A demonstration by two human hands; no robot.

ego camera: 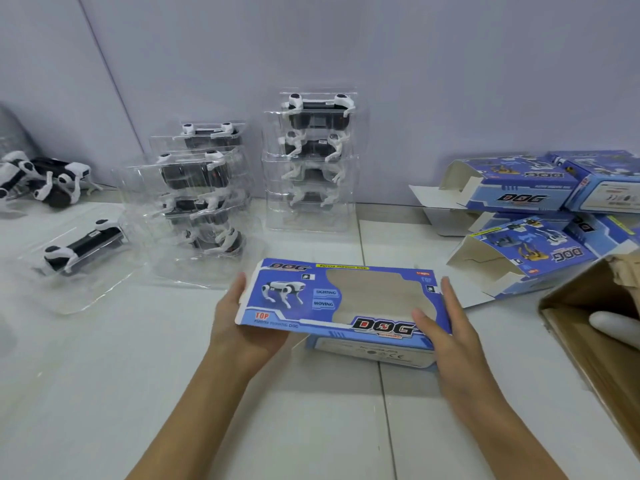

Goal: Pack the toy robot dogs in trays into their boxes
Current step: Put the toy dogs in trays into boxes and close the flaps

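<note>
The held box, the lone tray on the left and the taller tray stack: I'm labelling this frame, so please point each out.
Held box (294, 299): head view, on its printed front beside the window.
Lone tray (85, 249): head view, on the dog inside it.
Taller tray stack (311, 161): head view, mid-stack against the wall.

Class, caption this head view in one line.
Both hands hold an empty blue DOG box before stacked trayed robot dogs.

A brown cardboard carton (588, 327) sits open at the right edge — crumpled brown paper (627, 268) inside, something white and rounded (613, 329) at its rim — on the pale tiled floor (104, 375), a lavender wall (415, 64) behind.
</note>
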